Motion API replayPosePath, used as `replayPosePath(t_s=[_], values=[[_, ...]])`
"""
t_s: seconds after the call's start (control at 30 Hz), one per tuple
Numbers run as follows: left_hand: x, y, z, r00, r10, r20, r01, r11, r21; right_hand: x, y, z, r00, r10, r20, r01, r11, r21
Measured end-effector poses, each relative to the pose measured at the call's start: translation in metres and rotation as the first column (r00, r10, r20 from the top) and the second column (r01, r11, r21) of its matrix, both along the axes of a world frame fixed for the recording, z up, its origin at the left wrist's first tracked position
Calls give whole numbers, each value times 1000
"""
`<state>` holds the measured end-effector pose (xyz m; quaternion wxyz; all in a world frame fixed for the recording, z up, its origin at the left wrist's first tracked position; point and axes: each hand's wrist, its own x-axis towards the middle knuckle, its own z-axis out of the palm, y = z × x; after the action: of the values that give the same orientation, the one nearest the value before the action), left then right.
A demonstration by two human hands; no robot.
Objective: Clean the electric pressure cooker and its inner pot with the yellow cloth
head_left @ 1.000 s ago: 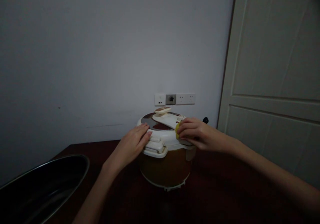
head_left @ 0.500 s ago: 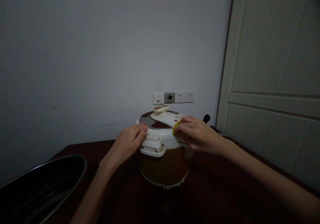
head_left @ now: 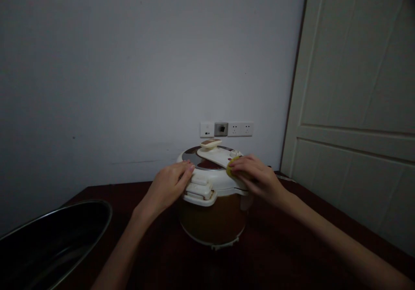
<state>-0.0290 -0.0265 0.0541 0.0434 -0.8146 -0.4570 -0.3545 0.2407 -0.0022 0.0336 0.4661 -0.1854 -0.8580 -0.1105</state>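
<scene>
An electric pressure cooker [head_left: 210, 218] with a brownish body and a white lid rim stands upright in the middle. Its lid carries a raised white handle [head_left: 210, 143], and a white side grip [head_left: 199, 190] faces me. My left hand [head_left: 168, 184] lies on the left side of the lid rim, above that grip, fingers stretched out and holding nothing. Pressed against the right front of the lid is a yellow sponge [head_left: 231, 169], gripped by my right hand [head_left: 257, 177]. The fingers cover much of the sponge.
A large dark basin [head_left: 108, 214] with a shiny rim sits at the lower left. Everything stands on a dark red table [head_left: 292, 246]. Behind it, wall sockets [head_left: 240, 129] are set in the pale wall, and a white panelled door [head_left: 353, 151] rises on the right.
My right hand has shifted the sponge slightly along the lid's right front, and more of the sponge shows. My left hand stays on the rim. The whole view has moved a little.
</scene>
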Motion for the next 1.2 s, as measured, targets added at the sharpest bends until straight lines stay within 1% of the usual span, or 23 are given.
replayPosePath(t_s=[0.07,0.1,0.13,0.2,0.27,0.37,0.43,0.47,0.53,0.6,0.63,0.7,0.73,0.8,0.9,0.93,1.0,1.07,1.1,1.13,1.2], values=[[0,0,-1,1000,12,5,-12,1000,7,-10,7,15,996,-37,-87,27,993,-112],[0,1,-2,1000,16,5,-16,1000,10,-12,9,18,989,-67,-131,46,986,-160],[0,1,-2,1000,19,5,-19,1000,11,-13,9,19,981,-95,-172,61,980,-191],[0,2,-3,1000,25,4,-25,1000,12,-10,7,8,961,-130,-244,82,977,-198],[0,2,-4,1000,31,4,-31,999,17,-2,1,-12,935,-153,-320,108,982,-155],[1,2,-4,999,53,5,-53,998,29,9,-8,-44,909,-152,-389,153,988,-29],[2,2,-5,998,69,8,-69,997,37,12,-11,-53,916,-128,-381,164,984,64],[3,2,-5,997,75,11,-75,996,39,12,-11,-51,928,-113,-354,158,982,101],[3,3,-6,997,78,18,-78,996,44,7,-10,-38,967,-81,-240,116,984,134],[4,4,-7,997,76,23,-77,996,53,-2,-8,-17,996,-69,-56,75,990,117],[4,4,-8,997,78,24,-79,995,60,-9,-6,-5,996,-80,43,76,992,96],[5,5,-8,996,91,21,-93,993,70,-24,-1,14,969,-140,203,130,990,63],[5,5,-9,995,101,18,-102,992,76,-31,2,23,951,-173,258,165,985,54],[5,4,-9,994,112,8,-112,991,80,-44,8,36,924,-218,316,220,975,30],[5,3,-9,994,109,8,-109,991,75,-56,23,57,921,-234,312,255,966,-31],[4,3,-9,994,106,11,-106,992,71,-57,29,64,932,-238,273,259,965,-40],[4,3,-9,995,97,18,-98,993,69,-57,45,79,964,-231,131,239,970,-52],[4,3,-10,996,87,23,-88,993,74,-59,61,89,986,-166,-24,163,981,-106],[3,3,-10,996,83,25,-85,993,77,-60,69,91,992,-114,-57,104,982,-156],[3,3,-10,996,81,25,-83,993,80,-63,76,92,997,-55,-49,43,976,-214],[3,4,-11,996,81,23,-82,993,83,-67,87,90,997,51,55,-32,951,-308]])
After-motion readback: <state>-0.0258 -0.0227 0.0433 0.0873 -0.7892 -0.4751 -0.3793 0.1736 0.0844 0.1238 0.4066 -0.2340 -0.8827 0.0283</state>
